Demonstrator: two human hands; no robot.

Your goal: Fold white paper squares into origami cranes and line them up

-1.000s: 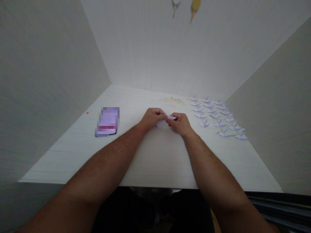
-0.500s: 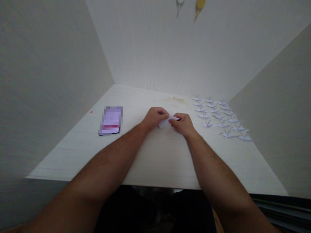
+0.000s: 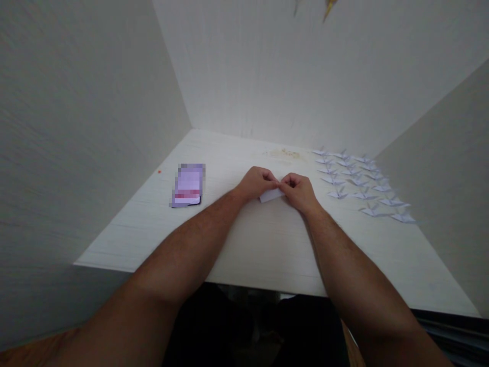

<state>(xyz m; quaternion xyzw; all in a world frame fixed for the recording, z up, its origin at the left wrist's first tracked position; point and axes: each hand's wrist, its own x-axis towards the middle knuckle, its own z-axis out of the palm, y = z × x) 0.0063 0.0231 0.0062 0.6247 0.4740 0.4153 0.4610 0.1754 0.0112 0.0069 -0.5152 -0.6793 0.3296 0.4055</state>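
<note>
A small folded piece of pale lilac paper point(image 3: 269, 195) sits between both hands at the middle of the white table point(image 3: 267, 239). My left hand point(image 3: 256, 182) pinches its left part with the fingers curled. My right hand point(image 3: 300, 191) pinches its right part, fingertips meeting the left hand's above the paper. Most of the paper is hidden under the fingers.
Several small folded paper cranes point(image 3: 359, 183) lie in rows at the right back of the table. A lilac pack with a red stripe point(image 3: 188, 184) lies to the left. Walls close the table on three sides. A brownish stain point(image 3: 284, 153) marks the back.
The view has shifted, so everything sits further right in the picture. My hands have drawn closer together on the paper, which now shows less between them.
</note>
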